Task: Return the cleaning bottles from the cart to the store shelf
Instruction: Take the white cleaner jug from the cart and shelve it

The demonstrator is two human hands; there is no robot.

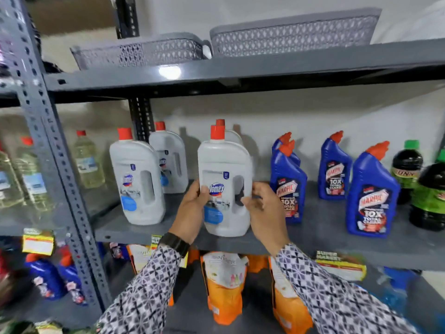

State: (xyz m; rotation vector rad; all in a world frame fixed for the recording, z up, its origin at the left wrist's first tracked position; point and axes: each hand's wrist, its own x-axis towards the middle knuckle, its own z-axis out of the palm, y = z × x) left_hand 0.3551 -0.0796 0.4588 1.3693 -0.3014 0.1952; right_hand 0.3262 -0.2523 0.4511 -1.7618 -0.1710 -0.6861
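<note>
Our left hand [192, 208] and right hand [262, 210] clamp the sides of a white Domex bottle [225, 189], upright on the middle shelf [313, 227]; blue Harpic bottles [289, 186] stand right of it, another Domex bottle [136, 179] left.

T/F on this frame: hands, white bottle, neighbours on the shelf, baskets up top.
1. Both hands are on the white Domex bottle. True: left hand and right hand hold its sides.
2. That bottle lies on its side. False: it stands upright on the middle shelf.
3. Blue Harpic bottles stand to its right. True.
4. The bottle's cap is green. False: it is red.
5. Grey baskets sit on the shelf above. True.
</note>
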